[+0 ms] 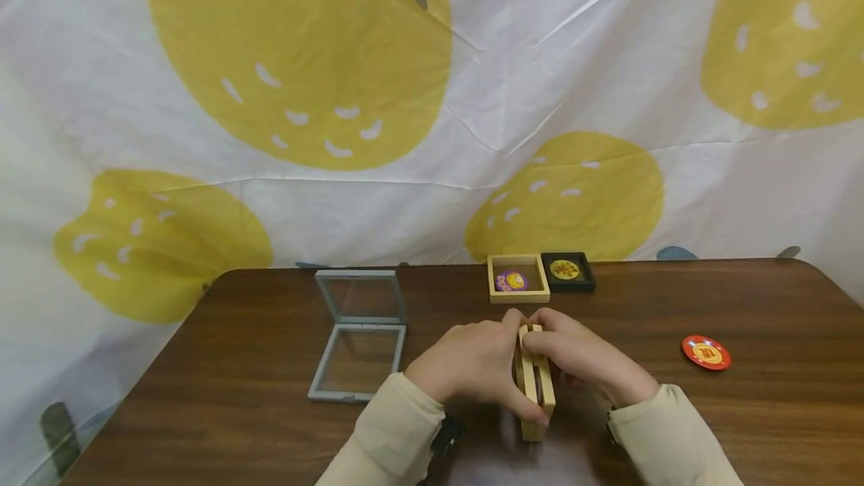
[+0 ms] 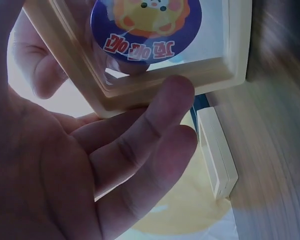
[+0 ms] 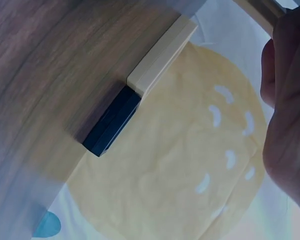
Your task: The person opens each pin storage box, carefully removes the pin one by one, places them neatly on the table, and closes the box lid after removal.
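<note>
Left hand and right hand partly hide the held pale frame.

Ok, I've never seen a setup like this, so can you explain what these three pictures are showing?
There's no machine here, just a person's two bare hands. The wide picture comes from a camera worn on the head, looking forward and down. The other two come from wrist cameras, one per arm.

The left hand and right hand together hold a pale cream square frame. The left wrist view shows a round purple badge with a cartoon animal inside it.

On the dark brown wooden table are an open, hinged grey square frame and a round red disc with a yellow centre. Behind, side by side, sit a second pale cream frame and a black square frame.
</note>
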`<state>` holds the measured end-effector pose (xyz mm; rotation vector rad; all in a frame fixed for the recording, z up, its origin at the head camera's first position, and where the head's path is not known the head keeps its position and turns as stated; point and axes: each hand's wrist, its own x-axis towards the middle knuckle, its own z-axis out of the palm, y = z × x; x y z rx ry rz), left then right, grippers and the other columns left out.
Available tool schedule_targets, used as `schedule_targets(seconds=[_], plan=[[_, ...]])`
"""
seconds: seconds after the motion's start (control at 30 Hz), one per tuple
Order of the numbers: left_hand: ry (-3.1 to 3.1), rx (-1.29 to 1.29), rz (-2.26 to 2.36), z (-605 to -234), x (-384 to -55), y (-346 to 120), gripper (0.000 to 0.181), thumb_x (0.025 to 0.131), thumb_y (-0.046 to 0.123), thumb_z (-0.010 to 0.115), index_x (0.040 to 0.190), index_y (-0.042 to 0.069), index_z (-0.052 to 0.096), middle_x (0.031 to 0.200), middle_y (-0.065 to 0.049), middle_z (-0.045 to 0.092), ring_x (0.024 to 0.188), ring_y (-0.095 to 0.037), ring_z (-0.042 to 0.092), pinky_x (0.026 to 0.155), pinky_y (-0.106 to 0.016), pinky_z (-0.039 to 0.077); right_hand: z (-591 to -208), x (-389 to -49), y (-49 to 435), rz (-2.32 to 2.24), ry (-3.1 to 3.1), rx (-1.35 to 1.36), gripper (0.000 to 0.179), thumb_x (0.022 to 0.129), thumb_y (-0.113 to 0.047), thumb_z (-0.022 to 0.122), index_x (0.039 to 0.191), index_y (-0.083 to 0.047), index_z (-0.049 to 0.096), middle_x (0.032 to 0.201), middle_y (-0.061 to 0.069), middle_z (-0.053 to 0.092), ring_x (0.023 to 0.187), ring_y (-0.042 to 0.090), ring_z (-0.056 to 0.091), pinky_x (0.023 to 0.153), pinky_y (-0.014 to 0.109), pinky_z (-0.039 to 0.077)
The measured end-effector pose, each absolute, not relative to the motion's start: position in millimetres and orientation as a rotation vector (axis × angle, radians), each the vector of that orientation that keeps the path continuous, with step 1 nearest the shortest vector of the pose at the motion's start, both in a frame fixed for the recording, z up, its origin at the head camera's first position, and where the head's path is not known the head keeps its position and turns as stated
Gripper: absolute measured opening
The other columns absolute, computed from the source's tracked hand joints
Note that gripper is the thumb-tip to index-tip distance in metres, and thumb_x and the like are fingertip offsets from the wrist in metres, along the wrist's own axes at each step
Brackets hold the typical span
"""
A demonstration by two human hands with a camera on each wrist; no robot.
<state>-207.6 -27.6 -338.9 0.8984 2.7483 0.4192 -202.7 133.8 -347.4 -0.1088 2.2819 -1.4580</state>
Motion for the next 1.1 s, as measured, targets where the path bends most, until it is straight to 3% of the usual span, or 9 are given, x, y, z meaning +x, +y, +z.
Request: schedule_targets(seconds=[0.43, 0.7, 0.97, 1.1], plan=[[2.693, 0.855, 0.501, -342, -212, -34, 0.080, 0.053, 0.064, 0.082, 0.107, 0.020, 0.043, 0.080, 0.008, 0.059, 0.068, -0.003, 0.056, 0.060, -0.023, 0.045, -346, -205, 153, -1.376, 2.217, -0.323, 0.032, 0.090, -0.020, 0.051, 0.116, -0.001, 0.048, 0.070, 0.001, 0.051, 0.048, 0.011, 0.043, 0.042, 0.025, 0.038], [2.702, 0.835, 0.467, -338, -210, -33, 0.080, 0.054, 0.063, 0.082, 0.109, 0.019, 0.043, 0.076, 0.008, 0.058, 0.065, -0.005, 0.055, 0.057, -0.024, 0.044, -342, -209, 165, -1.245, 2.330, -0.357, 0.041, 0.087, -0.017, 0.052, 0.123, 0.002, 0.048, 0.064, -0.001, 0.047, 0.046, 0.009, 0.041, 0.040, 0.025, 0.037], [2.705, 0.837, 0.455, -335, -208, -33, 0.084, 0.054, 0.063, 0.082, 0.114, 0.017, 0.045, 0.077, 0.007, 0.058, 0.065, -0.005, 0.055, 0.059, -0.025, 0.045, -348, -213, 173, -1.197, 2.383, -0.347, 0.033, 0.082, -0.009, 0.052, 0.112, 0.004, 0.054, 0.070, 0.004, 0.053, 0.040, 0.006, 0.035, 0.039, 0.024, 0.038], [2.722, 0.852, 0.449, -336, -209, -34, 0.084, 0.054, 0.064, 0.082, 0.114, 0.018, 0.045, 0.077, 0.006, 0.059, 0.065, -0.005, 0.056, 0.060, -0.025, 0.046, -354, -214, 176, -1.099, 2.461, -0.318, 0.026, 0.076, -0.004, 0.056, 0.101, 0.002, 0.057, 0.069, 0.004, 0.054, 0.045, 0.009, 0.041, 0.043, 0.026, 0.040]])
